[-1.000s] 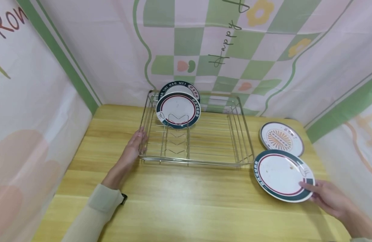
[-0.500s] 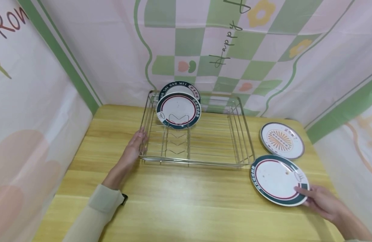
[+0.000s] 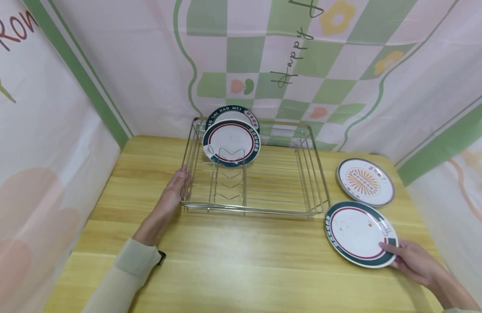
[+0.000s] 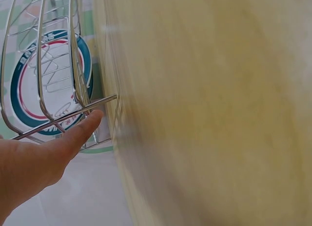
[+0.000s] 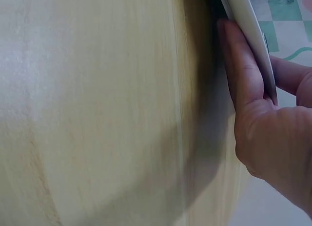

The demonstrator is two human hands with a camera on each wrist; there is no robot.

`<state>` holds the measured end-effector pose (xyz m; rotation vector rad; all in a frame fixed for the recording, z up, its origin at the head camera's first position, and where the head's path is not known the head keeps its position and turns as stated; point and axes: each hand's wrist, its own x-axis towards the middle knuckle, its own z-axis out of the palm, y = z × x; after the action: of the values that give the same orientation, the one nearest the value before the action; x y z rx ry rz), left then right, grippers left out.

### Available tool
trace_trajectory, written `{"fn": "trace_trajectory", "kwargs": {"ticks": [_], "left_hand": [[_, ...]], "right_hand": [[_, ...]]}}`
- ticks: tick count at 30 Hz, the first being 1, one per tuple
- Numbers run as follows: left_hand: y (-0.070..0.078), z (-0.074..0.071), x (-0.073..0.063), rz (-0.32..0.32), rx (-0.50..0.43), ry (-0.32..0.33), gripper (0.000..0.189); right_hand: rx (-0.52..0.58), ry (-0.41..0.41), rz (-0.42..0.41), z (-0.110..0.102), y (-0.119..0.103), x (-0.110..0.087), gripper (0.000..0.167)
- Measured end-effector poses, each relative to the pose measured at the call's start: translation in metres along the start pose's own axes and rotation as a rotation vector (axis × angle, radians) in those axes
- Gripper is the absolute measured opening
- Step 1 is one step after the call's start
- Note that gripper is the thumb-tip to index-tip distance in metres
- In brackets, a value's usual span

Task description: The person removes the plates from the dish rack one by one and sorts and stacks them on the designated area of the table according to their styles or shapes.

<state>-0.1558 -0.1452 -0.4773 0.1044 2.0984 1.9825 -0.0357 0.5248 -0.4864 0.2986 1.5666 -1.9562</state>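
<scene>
My right hand (image 3: 415,263) pinches the near rim of a white plate (image 3: 358,232) with a dark teal border and red ring, thumb on top and fingers beneath. A few brownish specks show on its face. In the right wrist view the plate (image 5: 248,35) is edge-on, low over the wood. My left hand (image 3: 172,191) rests against the left side of a metal wire dish rack (image 3: 272,212); in the left wrist view its visible fingers lie straight along the lower wire. Two teal-rimmed plates stand in the rack's back left, the front plate (image 3: 231,141) overlapping the rear plate (image 3: 231,113).
A small stack of white plates (image 3: 364,182) with an orange sunburst print lies right of the rack, just behind the held plate. The wooden table (image 3: 233,269) ends at a patterned cloth backdrop (image 3: 245,52); cloth also hangs at both sides.
My right hand has moved the teal-rimmed plate slightly left and toward me, uncovering more of the sunburst plates. My left hand and the rack have stayed put.
</scene>
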Motion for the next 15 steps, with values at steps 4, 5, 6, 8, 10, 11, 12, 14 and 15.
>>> {"fn": "trace_trajectory", "kwargs": {"ticks": [4, 5, 6, 8, 10, 11, 12, 14, 15], "left_hand": [[0.0, 0.0, -0.001, -0.003, 0.0, 0.001, 0.062], [0.0, 0.0, -0.001, -0.002, -0.002, 0.0, 0.062], [0.0, 0.001, -0.001, 0.0, -0.003, -0.002, 0.062], [0.0, 0.001, -0.001, 0.001, -0.005, -0.004, 0.062], [0.0, 0.001, -0.001, 0.004, -0.006, -0.004, 0.062], [0.0, 0.0, -0.001, 0.004, -0.002, -0.003, 0.062], [0.0, 0.0, -0.001, 0.004, 0.001, -0.003, 0.062], [0.001, 0.0, -0.001, 0.008, 0.012, -0.004, 0.062], [0.001, 0.0, -0.001, 0.009, 0.017, -0.005, 0.062]], "right_hand": [[-0.171, 0.173, 0.069, 0.006, -0.006, 0.0, 0.026], [-0.22, 0.205, 0.083, 0.008, -0.007, 0.0, 0.025], [-0.272, 0.238, 0.095, 0.011, -0.008, 0.0, 0.024], [-0.355, 0.298, 0.116, 0.016, -0.009, 0.0, 0.024], [-0.416, 0.347, 0.126, 0.02, -0.01, 0.0, 0.023], [-0.437, 0.362, 0.125, 0.022, -0.01, 0.0, 0.023], [-0.457, 0.39, 0.13, 0.024, -0.01, 0.001, 0.022], [-0.5, 0.427, 0.139, 0.026, -0.011, 0.002, 0.021], [-0.539, 0.442, 0.14, 0.027, -0.011, 0.002, 0.021]]}}
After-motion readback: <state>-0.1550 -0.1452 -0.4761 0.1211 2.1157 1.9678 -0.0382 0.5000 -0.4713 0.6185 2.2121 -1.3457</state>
